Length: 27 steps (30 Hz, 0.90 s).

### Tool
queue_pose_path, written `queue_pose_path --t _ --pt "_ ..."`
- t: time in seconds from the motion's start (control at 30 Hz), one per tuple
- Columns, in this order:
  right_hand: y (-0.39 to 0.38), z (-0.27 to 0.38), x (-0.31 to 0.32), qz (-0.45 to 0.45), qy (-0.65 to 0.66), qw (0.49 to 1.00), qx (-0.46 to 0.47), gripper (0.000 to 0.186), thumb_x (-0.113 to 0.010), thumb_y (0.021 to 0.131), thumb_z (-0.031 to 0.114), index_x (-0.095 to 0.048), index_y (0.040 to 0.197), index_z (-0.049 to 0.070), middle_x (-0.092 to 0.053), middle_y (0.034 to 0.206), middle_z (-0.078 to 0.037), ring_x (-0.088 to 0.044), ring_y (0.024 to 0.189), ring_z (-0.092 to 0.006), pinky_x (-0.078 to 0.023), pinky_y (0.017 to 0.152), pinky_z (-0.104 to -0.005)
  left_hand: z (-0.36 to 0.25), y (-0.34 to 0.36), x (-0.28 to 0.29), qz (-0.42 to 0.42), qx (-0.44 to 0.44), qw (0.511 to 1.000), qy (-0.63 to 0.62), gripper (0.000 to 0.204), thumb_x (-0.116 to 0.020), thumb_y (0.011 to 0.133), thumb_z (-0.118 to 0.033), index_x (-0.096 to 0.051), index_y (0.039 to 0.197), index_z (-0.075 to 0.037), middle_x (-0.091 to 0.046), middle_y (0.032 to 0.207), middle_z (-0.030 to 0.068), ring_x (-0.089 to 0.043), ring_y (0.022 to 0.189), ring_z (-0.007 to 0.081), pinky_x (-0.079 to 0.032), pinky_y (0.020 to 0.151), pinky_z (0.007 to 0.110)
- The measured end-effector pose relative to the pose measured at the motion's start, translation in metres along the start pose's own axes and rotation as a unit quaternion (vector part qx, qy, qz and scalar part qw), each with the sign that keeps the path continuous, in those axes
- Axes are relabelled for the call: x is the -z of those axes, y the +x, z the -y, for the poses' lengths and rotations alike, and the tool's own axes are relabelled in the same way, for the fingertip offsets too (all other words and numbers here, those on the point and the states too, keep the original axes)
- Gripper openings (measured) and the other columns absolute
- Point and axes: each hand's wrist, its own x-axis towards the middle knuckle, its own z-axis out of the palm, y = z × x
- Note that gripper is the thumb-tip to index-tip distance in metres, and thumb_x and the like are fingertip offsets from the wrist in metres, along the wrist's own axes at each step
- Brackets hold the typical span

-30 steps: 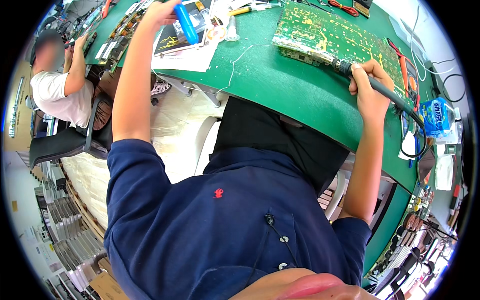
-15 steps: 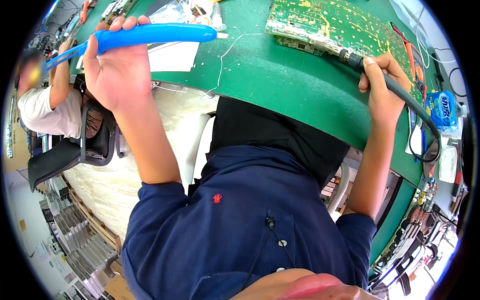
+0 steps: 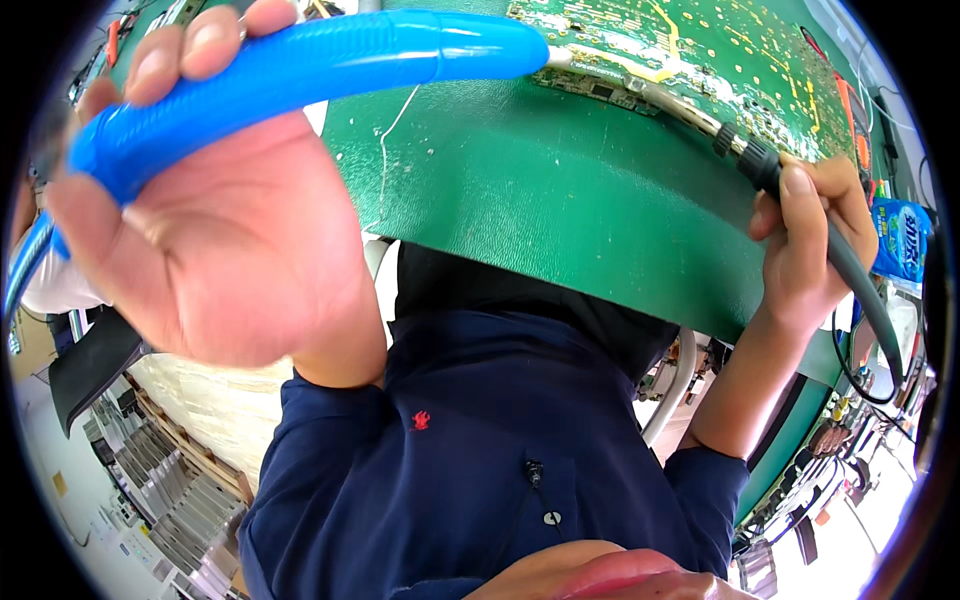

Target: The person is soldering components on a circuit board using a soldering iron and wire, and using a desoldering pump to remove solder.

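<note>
- Close under my face, my left hand (image 3: 215,200) fills the left half of the view, palm turned toward me, fingers curled over a blue desoldering pump (image 3: 300,75).
- The pump lies across the top of that hand, gripped between my fingertips above and the heel of my thumb below; its body runs rightward past my fingers, and its pale tip meets the near edge of the green circuit board (image 3: 700,50).
- The pump's other end sticks out past my little finger toward the left rim of the view.
- My right hand (image 3: 805,245) is at the right, clenched round the dark handle of a soldering iron (image 3: 760,165), thumb lying along the grip.
- The iron's metal shaft runs up and left from my fingers across the board, ending right by the pump's tip.
- Its grey cable (image 3: 870,300) drops down and right from the back of my fist.
- The board rests on the green bench mat (image 3: 560,210), whose curved edge sits above my dark blue shirt (image 3: 480,450).
- A blue-labelled packet (image 3: 900,240) lies just right of my right hand.
</note>
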Motion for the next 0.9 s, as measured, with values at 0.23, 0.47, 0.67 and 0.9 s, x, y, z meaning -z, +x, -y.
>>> queue_pose_path --t 0.23,0.47,0.67,0.9 --pt "-0.008 0.008 0.006 -0.03 0.028 0.999 -0.006 0.013 -0.058 0.077 0.008 -0.055 0.074 -0.004 -0.051 0.054 -0.007 -0.046 0.042 -0.0095 -0.036 0.044 -0.0197 0.01 -0.003 -0.016 -0.043 -0.016 0.999 0.025 0.022 -0.052 0.082 -0.019 -0.044 0.095 -0.003 -0.043 0.093 0.0131 -0.047 0.093 0.0267 -0.027 0.098 0.048" --pt "-0.014 0.013 0.008 -0.064 0.014 0.997 -0.032 0.02 -0.062 0.075 0.016 -0.056 0.072 -0.003 -0.049 0.057 -0.005 -0.045 0.04 -0.0105 -0.035 0.042 -0.0215 0.027 -0.003 -0.025 -0.044 0.004 0.999 0.002 0.018 -0.05 0.084 -0.021 -0.049 0.091 -0.004 -0.044 0.092 0.0119 -0.047 0.095 0.0263 -0.028 0.097 0.047" --pt "-0.014 0.014 0.008 -0.068 0.012 0.997 -0.032 0.02 -0.062 0.075 0.016 -0.056 0.072 -0.004 -0.05 0.059 -0.005 -0.045 0.04 -0.0105 -0.036 0.043 -0.0216 0.032 -0.002 -0.029 -0.05 0.003 0.999 0.005 0.023 -0.049 0.084 -0.021 -0.045 0.095 -0.001 -0.044 0.094 0.0132 -0.046 0.096 0.0273 -0.026 0.098 0.049" --pt "-0.011 0.012 0.005 -0.048 0.011 0.998 -0.03 0.018 -0.062 0.075 0.013 -0.056 0.073 -0.004 -0.05 0.056 -0.006 -0.046 0.042 -0.0101 -0.036 0.044 -0.0205 0.035 -0.001 -0.024 -0.009 0.041 0.999 0.002 0.031 -0.047 0.086 -0.023 -0.04 0.105 0.001 -0.045 0.097 0.015 -0.046 0.099 0.0285 -0.026 0.099 0.05"
